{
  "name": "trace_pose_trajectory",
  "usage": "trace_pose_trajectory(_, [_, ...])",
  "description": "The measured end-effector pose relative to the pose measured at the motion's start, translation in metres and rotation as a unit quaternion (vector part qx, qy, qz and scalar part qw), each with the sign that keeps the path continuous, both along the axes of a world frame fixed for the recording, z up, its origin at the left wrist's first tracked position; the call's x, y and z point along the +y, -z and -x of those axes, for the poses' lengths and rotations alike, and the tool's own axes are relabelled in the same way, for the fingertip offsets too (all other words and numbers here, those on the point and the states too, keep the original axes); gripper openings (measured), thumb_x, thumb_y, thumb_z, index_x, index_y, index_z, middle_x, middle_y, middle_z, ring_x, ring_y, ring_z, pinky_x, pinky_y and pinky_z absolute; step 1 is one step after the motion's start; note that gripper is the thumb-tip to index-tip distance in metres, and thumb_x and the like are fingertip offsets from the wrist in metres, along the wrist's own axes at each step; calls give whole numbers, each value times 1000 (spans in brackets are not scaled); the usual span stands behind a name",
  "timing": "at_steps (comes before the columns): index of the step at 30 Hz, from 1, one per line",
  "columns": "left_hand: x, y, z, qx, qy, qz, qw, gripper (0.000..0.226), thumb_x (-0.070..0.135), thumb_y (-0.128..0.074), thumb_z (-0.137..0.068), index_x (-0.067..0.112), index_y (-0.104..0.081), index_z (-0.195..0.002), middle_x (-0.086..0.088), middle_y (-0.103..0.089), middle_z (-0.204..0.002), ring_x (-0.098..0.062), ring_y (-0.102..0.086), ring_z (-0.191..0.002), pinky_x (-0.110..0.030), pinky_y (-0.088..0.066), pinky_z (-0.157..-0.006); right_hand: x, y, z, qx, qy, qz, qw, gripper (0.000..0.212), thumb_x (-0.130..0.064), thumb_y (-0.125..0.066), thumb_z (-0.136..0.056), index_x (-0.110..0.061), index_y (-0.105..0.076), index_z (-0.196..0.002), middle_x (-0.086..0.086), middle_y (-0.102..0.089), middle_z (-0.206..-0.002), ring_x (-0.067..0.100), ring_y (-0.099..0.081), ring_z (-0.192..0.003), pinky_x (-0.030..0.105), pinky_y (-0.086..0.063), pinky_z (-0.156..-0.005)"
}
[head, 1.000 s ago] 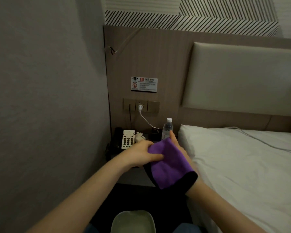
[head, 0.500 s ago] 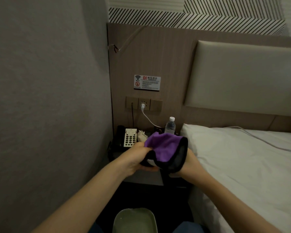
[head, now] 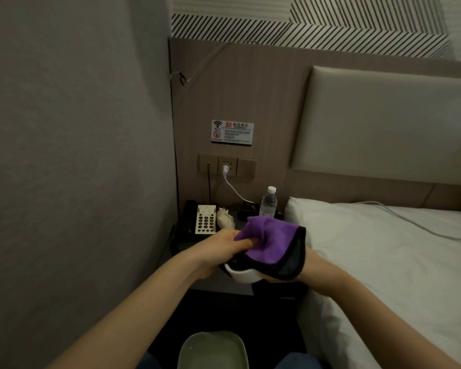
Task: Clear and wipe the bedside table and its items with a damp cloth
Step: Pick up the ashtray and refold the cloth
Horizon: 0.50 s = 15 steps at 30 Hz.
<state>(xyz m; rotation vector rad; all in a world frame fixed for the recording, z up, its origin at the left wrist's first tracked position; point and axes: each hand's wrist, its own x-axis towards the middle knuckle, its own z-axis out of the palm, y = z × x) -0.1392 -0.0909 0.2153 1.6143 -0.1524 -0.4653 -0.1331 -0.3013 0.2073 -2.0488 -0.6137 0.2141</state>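
Phone (head: 197,221) sat at table (head: 218,284) left, not yet cleared. Left hand (head: 221,250) pinched purple cloth (head: 269,243), rubbing it over a white dish (head: 244,275) held above the table front. Right hand (head: 304,267) sat under the cloth, likely cupping the dish; grip not visible. Bottle (head: 268,202) stood behind.

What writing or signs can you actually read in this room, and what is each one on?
Wall plaque: a Wi-Fi symbol and a red no-smoking sign; a red logo with a heading beside it, too blurred to read; the small lines below are unreadable.
Telephone: keypad buttons, their numbers too small to read.
Water bottle: label print too blurred to read.
Purple cloth: no text.
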Motion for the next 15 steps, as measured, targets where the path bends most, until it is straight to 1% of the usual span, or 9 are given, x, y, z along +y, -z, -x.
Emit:
trace_pose_trajectory(1, [-1, 1, 1, 15, -4, 33, 999, 19, 22, -58, -94, 8, -67, -104, -2, -71, -88, -12, -67, -82, -23, -50, -76, 2, -1, 1, -18, -11, -2, 1000, 49, 4, -77, -76, -31, -57, -103, -18, -70, -91, -16, -62, -83, 3, -47, -69])
trace_pose_trajectory(2, [-2, 2, 2, 27, -15, 73, 997, 21, 19, -58, -93, 5, -65, -108, -4, -70, -91, -14, -66, -83, -25, -50, -78, 3, -1, 3, -41, -13, 4, 999, 51, 2, -79, -75, -31, -56, -106, -24, -71, -95, -17, -62, -88, 2, -46, -72])
trace_pose_trajectory(3, [-6, 3, 4, 39, -33, 114, 992, 23, 14, -57, -93, 2, -63, -111, -7, -69, -94, -15, -66, -83, -26, -51, -78, 6, -3, 4, -67, -17, 2, 998, 54, -1, -80, -74, -32, -55, -110, -33, -67, -102, -17, -60, -94, 1, -44, -76])
trace_pose_trajectory(4, [-10, 3, 5, 54, -54, 156, 985, 22, 10, -56, -93, 1, -62, -112, -9, -69, -94, -17, -66, -83, -27, -52, -78, 11, -6, 7, -100, -18, 0, 995, 56, -6, -82, -74, -33, -53, -114, -37, -63, -109, -16, -59, -100, 1, -44, -80])
trace_pose_trajectory(7, [-22, 6, 9, 112, -107, 263, 952, 17, 3, -50, -93, 4, -66, -101, -10, -71, -81, -18, -68, -70, -28, -56, -63, 18, -7, 6, -152, -20, -28, 988, 56, -26, -85, -73, -34, -56, -120, -26, -63, -116, -4, -60, -109, 13, -49, -90])
trace_pose_trajectory(9, [-28, 7, 12, 154, -129, 312, 929, 17, 1, -50, -92, 4, -67, -94, -13, -70, -76, -20, -68, -65, -28, -57, -57, 20, -6, 7, -167, -6, -50, 985, 61, -36, -87, -66, -38, -57, -119, -21, -65, -114, 2, -62, -107, 18, -52, -87])
trace_pose_trajectory(11, [-34, 8, 16, 199, -148, 351, 903, 15, 0, -53, -89, 1, -68, -92, -17, -69, -77, -25, -68, -63, -34, -58, -54, 20, -6, 7, -203, 11, -54, 978, 69, -42, -88, -59, -38, -55, -119, -16, -65, -112, 4, -63, -106, 28, -55, -88])
trace_pose_trajectory(13, [-39, 9, 22, 225, -162, 382, 882, 17, 0, -53, -87, -2, -69, -81, -20, -69, -70, -28, -68, -54, -36, -57, -44, 23, -8, 7, -269, 27, -15, 963, 75, -46, -88, -57, -38, -50, -122, -11, -60, -118, 10, -60, -110, 38, -53, -92])
trace_pose_trajectory(15, [-43, 12, 24, 239, -164, 403, 868, 28, 4, -55, -88, -2, -73, -68, -20, -69, -68, -29, -67, -50, -36, -55, -40, 28, -7, 6, -379, 45, 54, 923, 83, -48, -88, -59, -22, -49, -128, -1, -57, -123, 20, -57, -115, 49, -49, -95])
